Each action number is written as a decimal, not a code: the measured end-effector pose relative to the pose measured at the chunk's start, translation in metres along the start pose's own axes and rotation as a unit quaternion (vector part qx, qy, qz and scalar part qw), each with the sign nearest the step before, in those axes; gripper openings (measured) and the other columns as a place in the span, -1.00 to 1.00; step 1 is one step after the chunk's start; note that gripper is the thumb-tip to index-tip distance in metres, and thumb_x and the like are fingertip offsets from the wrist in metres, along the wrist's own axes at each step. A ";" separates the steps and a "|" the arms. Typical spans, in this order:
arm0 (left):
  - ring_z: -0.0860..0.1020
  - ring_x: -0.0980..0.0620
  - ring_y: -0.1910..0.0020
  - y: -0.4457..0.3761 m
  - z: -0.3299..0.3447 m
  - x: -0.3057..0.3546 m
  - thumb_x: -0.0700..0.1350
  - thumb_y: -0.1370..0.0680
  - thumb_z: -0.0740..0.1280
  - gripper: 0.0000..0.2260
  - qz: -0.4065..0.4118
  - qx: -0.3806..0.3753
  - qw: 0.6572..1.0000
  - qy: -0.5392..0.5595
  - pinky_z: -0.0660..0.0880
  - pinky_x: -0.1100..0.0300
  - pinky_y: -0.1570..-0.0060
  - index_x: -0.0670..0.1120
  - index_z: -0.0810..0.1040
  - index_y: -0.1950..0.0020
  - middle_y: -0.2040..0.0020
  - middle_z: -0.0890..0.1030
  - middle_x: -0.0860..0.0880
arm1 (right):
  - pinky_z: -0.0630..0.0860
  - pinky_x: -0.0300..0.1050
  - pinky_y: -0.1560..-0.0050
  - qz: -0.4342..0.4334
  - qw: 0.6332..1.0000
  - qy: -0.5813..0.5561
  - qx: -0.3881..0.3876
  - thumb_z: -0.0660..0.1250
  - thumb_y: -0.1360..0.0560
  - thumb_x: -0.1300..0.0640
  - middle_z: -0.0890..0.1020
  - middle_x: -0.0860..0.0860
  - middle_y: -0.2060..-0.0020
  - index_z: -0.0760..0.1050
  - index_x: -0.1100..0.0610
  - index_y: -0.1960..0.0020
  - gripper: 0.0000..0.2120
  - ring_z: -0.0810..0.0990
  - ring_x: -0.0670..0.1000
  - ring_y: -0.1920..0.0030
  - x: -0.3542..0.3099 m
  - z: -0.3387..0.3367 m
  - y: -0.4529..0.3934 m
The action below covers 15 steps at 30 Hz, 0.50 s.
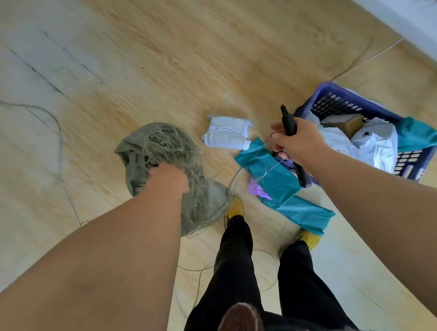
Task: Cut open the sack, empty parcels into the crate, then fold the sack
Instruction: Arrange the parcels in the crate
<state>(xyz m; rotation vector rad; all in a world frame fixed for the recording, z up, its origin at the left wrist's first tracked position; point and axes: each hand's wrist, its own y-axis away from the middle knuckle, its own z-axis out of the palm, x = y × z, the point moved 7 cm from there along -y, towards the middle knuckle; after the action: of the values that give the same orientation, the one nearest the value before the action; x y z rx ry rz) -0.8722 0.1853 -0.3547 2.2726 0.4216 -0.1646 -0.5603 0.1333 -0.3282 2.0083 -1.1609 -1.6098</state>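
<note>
The left hand (172,175) clamps the frayed grey-green woven sack (162,152) at its bunched mouth above the floor. The right hand's (294,140) grip encloses black scissors (289,122) beside the purple plastic crate (359,108). Hold the mouth taut; cut away from fingers.

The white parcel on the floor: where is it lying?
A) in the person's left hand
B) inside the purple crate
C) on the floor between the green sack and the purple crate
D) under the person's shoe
C: the white parcel lies flat on the bare floor, with the green sack to one side and the purple crate to the other.
</note>
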 end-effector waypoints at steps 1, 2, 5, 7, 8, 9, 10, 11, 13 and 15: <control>0.42 -0.19 -0.32 0.005 0.001 0.010 -0.05 -0.52 0.37 -0.41 0.016 -0.015 1.000 -0.016 0.43 0.02 -0.20 -0.26 0.27 -0.45 -0.37 0.38 -0.20 | 0.50 -0.27 0.49 -0.002 1.000 -0.001 0.008 0.31 -0.53 0.25 0.61 0.05 0.21 0.52 0.10 -0.04 -0.88 0.58 -0.06 0.38 0.003 -0.007 0.000; 0.45 -0.17 -0.30 0.009 0.004 0.023 -0.05 -0.54 0.34 -0.47 0.045 -0.031 0.998 -0.041 0.44 0.06 -0.18 -0.26 0.30 -0.43 -0.35 0.42 -0.19 | 0.51 -0.27 0.49 -0.003 1.000 0.002 0.020 0.30 -0.53 0.24 0.61 0.05 0.24 0.52 0.10 -0.04 -0.88 0.58 -0.06 0.38 0.006 -0.016 -0.001; 0.53 -0.14 -0.17 0.022 0.002 0.071 -0.14 -0.58 0.25 -0.75 0.141 -0.022 0.988 -0.058 0.46 0.08 -0.03 -0.21 0.50 -0.21 -0.21 0.55 -0.17 | 0.55 -0.11 0.38 -0.009 0.997 0.011 0.077 0.30 -0.53 0.18 0.62 0.05 0.28 0.54 0.06 -0.04 -0.88 0.59 0.01 0.36 0.023 -0.046 -0.003; 0.57 -0.14 -0.09 0.031 -0.003 0.103 -0.18 -0.56 0.25 -0.81 0.174 0.020 0.984 -0.041 0.45 0.08 0.10 -0.18 0.53 -0.14 -0.13 0.58 -0.15 | 0.61 -0.04 0.25 -0.006 0.992 0.032 0.125 0.29 -0.53 0.13 0.63 0.02 0.26 0.54 0.01 -0.04 -0.88 0.63 0.01 0.32 0.037 -0.069 0.000; 0.57 -0.13 -0.08 0.039 -0.006 0.118 -0.19 -0.55 0.25 -0.80 0.192 0.041 0.980 -0.032 0.44 0.09 0.13 -0.17 0.53 -0.15 -0.11 0.58 -0.12 | 0.62 -0.04 0.21 0.000 0.989 0.032 0.144 0.28 -0.54 0.12 0.63 0.01 0.24 0.54 0.01 -0.05 -0.88 0.64 -0.02 0.31 0.045 -0.080 0.002; 0.57 -0.11 -0.08 0.047 -0.006 0.135 -0.17 -0.56 0.25 -0.79 0.216 0.058 0.975 -0.013 0.45 0.10 0.13 -0.15 0.52 -0.18 -0.11 0.58 -0.10 | 0.61 -0.05 0.20 0.008 0.987 0.031 0.158 0.26 -0.55 0.12 0.63 0.01 0.22 0.54 0.02 -0.07 -0.87 0.64 -0.04 0.31 0.054 -0.091 0.005; 0.56 -0.11 -0.10 0.057 -0.003 0.153 -0.13 -0.57 0.25 -0.77 0.233 0.055 0.970 0.030 0.46 0.10 0.10 -0.14 0.52 -0.20 -0.12 0.57 -0.09 | 0.60 -0.06 0.20 0.014 0.985 0.033 0.169 0.25 -0.55 0.12 0.64 0.01 0.20 0.54 0.02 -0.09 -0.85 0.64 -0.02 0.28 0.063 -0.102 0.007; 0.55 -0.12 -0.13 0.067 0.003 0.172 -0.06 -0.58 0.26 -0.75 0.245 0.030 0.965 0.090 0.48 0.10 0.03 -0.13 0.52 -0.21 -0.14 0.56 -0.08 | 0.60 -0.05 0.16 0.019 0.983 0.042 0.179 0.25 -0.55 0.13 0.64 0.02 0.16 0.54 0.02 -0.10 -0.83 0.65 0.01 0.23 0.072 -0.114 0.008; 0.54 -0.14 -0.15 0.086 0.029 0.207 0.10 -0.56 0.27 -0.67 0.212 -0.089 0.938 0.260 0.56 0.02 -0.04 -0.12 0.48 -0.16 -0.11 0.52 -0.10 | 0.60 0.03 0.01 0.021 0.979 0.068 0.192 0.27 -0.53 0.16 0.65 0.00 0.05 0.54 -0.01 -0.12 -0.79 0.66 0.09 0.08 0.093 -0.140 0.008; 0.53 -0.11 -0.11 0.112 0.061 0.234 0.21 -0.53 0.29 -0.58 0.112 -0.218 0.887 0.392 0.59 -0.05 -0.01 -0.10 0.42 -0.17 -0.08 0.46 -0.05 | 0.59 0.05 -0.01 0.025 0.977 0.109 0.183 0.31 -0.50 0.18 0.64 0.02 -0.02 0.53 -0.03 -0.19 -0.72 0.64 0.13 0.01 0.115 -0.160 0.003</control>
<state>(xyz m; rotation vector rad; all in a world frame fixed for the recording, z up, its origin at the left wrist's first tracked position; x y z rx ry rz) -0.6129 0.1283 -0.3756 1.8287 0.5290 0.9113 -0.4102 0.0074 -0.3516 2.2850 -1.4903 -1.1783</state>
